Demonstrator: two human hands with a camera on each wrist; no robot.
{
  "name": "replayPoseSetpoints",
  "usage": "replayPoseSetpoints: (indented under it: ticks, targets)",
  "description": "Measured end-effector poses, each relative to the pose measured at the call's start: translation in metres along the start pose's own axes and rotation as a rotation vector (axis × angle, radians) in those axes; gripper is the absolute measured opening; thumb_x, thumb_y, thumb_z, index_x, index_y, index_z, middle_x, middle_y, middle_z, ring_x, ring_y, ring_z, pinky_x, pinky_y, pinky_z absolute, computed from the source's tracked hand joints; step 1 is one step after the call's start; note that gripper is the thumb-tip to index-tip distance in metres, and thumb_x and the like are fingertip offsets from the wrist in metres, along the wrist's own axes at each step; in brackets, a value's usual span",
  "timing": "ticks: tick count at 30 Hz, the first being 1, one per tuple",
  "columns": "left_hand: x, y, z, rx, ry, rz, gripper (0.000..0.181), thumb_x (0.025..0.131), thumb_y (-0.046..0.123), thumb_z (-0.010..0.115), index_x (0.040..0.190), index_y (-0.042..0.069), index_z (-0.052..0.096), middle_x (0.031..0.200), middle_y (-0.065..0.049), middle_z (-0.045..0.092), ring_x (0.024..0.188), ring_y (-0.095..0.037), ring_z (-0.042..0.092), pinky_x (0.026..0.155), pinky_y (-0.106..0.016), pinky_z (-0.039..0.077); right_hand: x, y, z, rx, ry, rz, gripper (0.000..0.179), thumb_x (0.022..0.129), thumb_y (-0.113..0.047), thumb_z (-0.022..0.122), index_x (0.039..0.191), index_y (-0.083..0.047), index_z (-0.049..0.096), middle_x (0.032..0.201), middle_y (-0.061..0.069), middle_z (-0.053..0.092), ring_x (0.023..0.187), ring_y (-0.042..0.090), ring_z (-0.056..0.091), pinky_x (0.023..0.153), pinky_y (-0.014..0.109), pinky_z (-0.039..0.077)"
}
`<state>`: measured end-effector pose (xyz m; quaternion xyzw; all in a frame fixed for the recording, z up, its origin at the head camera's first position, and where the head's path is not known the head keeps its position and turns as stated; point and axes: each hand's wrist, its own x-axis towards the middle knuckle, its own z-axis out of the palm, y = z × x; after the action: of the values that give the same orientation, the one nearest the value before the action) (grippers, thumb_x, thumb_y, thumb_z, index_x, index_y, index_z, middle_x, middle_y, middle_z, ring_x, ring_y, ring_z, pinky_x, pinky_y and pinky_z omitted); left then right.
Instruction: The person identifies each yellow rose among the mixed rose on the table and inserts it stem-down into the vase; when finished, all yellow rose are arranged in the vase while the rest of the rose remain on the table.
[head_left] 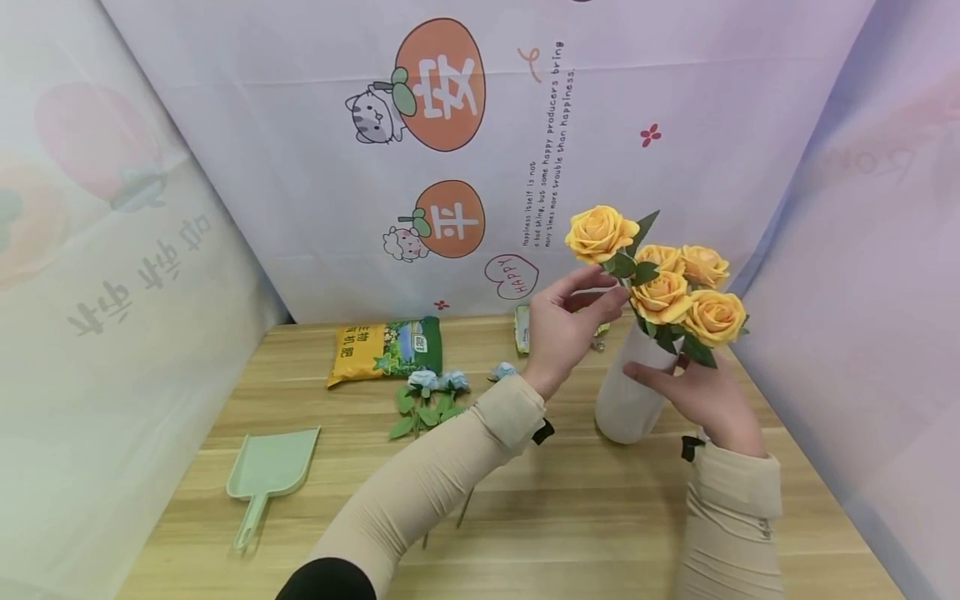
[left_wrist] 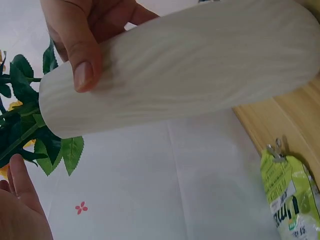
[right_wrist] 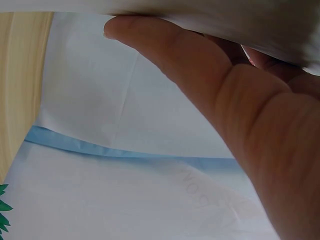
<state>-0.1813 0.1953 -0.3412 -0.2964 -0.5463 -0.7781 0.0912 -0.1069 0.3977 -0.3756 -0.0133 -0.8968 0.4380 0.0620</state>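
A white vase (head_left: 632,392) stands tilted on the table, holding several yellow roses (head_left: 660,297) with dark green leaves. My right hand (head_left: 712,396) grips it just below the rim, the thumb lying across the near side; in the left wrist view the vase (left_wrist: 175,70) fills the top. My left hand (head_left: 570,321) is raised beside the bouquet, its fingertips at the leaves beneath the leftmost yellow rose (head_left: 600,234). Thumb and fingers stand apart there, and the leaves (left_wrist: 30,120) partly hide the contact.
Several blue roses (head_left: 438,382) lie left of the vase, partly behind my left arm. A yellow-green printed bag (head_left: 386,350) lies at the back, a light green dustpan (head_left: 272,467) at the left. A clipped green packet (left_wrist: 290,200) stands near the back wall. Printed curtains (head_left: 300,167) surround the table.
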Motion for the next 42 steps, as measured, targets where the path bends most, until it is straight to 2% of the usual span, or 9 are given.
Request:
replayPoseSetpoints:
  ticks: [4, 7, 11, 15, 22, 26, 33, 38, 42]
  targets:
    - [0.003, 0.000, 0.006, -0.030, 0.003, -0.013, 0.029, 0.098, 0.005, 0.081, 0.125, -0.001, 0.076, 0.113, -0.011, 0.080, 0.095, -0.014, 0.079, 0.081, -0.044, 0.068, 0.000, 0.000, 0.000, -0.003, 0.035, -0.055, 0.109, 0.093, -0.044, 0.087, 0.175, -0.026, 0.017, 0.167, 0.024, 0.037, 0.127, 0.047, 0.051, 0.093, 0.056, 0.049]
    - [0.004, -0.001, 0.010, -0.033, 0.001, -0.017, 0.024, 0.099, 0.008, 0.080, 0.120, -0.002, 0.078, 0.111, -0.009, 0.080, 0.093, -0.016, 0.079, 0.082, -0.043, 0.068, 0.000, 0.000, 0.000, -0.001, 0.053, -0.090, 0.109, 0.092, -0.040, 0.089, 0.174, -0.026, 0.019, 0.167, 0.022, 0.037, 0.131, 0.045, 0.050, 0.094, 0.058, 0.050]
    - [0.005, -0.003, 0.013, -0.021, -0.005, -0.007, 0.023, 0.100, 0.006, 0.079, 0.121, -0.001, 0.076, 0.112, -0.010, 0.079, 0.093, -0.016, 0.078, 0.083, -0.041, 0.068, 0.000, 0.000, -0.001, -0.006, 0.046, -0.081, 0.110, 0.092, -0.042, 0.088, 0.174, -0.025, 0.018, 0.168, 0.023, 0.036, 0.133, 0.047, 0.050, 0.097, 0.062, 0.049]
    - [0.005, -0.004, 0.017, -0.064, -0.030, 0.002, 0.028, 0.099, -0.001, 0.076, 0.127, -0.003, 0.073, 0.116, -0.014, 0.077, 0.097, -0.013, 0.077, 0.086, -0.041, 0.067, 0.000, 0.001, -0.001, -0.013, 0.034, -0.053, 0.107, 0.093, -0.046, 0.087, 0.174, -0.024, 0.020, 0.166, 0.022, 0.039, 0.130, 0.046, 0.051, 0.096, 0.058, 0.049]
    - [0.003, -0.008, 0.021, -0.134, -0.009, -0.063, 0.026, 0.100, -0.004, 0.074, 0.126, -0.005, 0.073, 0.114, -0.009, 0.077, 0.095, -0.013, 0.076, 0.085, -0.040, 0.067, -0.001, 0.000, -0.001, -0.024, 0.029, -0.037, 0.104, 0.093, -0.048, 0.086, 0.172, -0.020, 0.026, 0.160, 0.022, 0.047, 0.125, 0.042, 0.055, 0.091, 0.050, 0.050]
    - [0.001, -0.014, 0.019, -0.081, 0.001, -0.078, 0.022, 0.099, -0.005, 0.073, 0.121, -0.005, 0.074, 0.110, -0.007, 0.077, 0.092, -0.012, 0.075, 0.083, -0.037, 0.067, -0.002, -0.001, -0.001, -0.022, 0.016, -0.020, 0.103, 0.093, -0.051, 0.085, 0.172, -0.018, 0.027, 0.159, 0.022, 0.047, 0.127, 0.044, 0.054, 0.093, 0.054, 0.051]
    - [-0.005, -0.028, 0.015, 0.187, -0.009, -0.015, 0.016, 0.096, 0.002, 0.079, 0.111, 0.003, 0.078, 0.107, -0.007, 0.079, 0.090, -0.002, 0.072, 0.085, -0.026, 0.064, -0.003, -0.001, -0.001, 0.032, 0.007, -0.039, 0.108, 0.093, -0.048, 0.086, 0.175, -0.025, 0.019, 0.174, 0.015, 0.030, 0.152, 0.048, 0.037, 0.112, 0.074, 0.040]
    - [-0.009, -0.036, 0.015, 0.232, -0.026, -0.004, 0.015, 0.095, 0.001, 0.079, 0.110, 0.002, 0.077, 0.108, -0.010, 0.080, 0.092, 0.000, 0.072, 0.089, -0.028, 0.064, -0.003, -0.002, -0.001, 0.039, 0.008, -0.037, 0.107, 0.093, -0.048, 0.086, 0.174, -0.027, 0.019, 0.175, 0.012, 0.029, 0.153, 0.046, 0.036, 0.114, 0.074, 0.039]
    - [-0.013, -0.041, 0.015, 0.249, -0.043, -0.030, 0.015, 0.095, 0.002, 0.079, 0.110, 0.003, 0.079, 0.109, -0.007, 0.081, 0.099, 0.000, 0.072, 0.096, -0.032, 0.063, -0.003, -0.001, -0.001, 0.052, 0.007, -0.052, 0.105, 0.094, -0.045, 0.085, 0.174, -0.026, 0.020, 0.174, 0.013, 0.030, 0.151, 0.046, 0.037, 0.113, 0.073, 0.040]
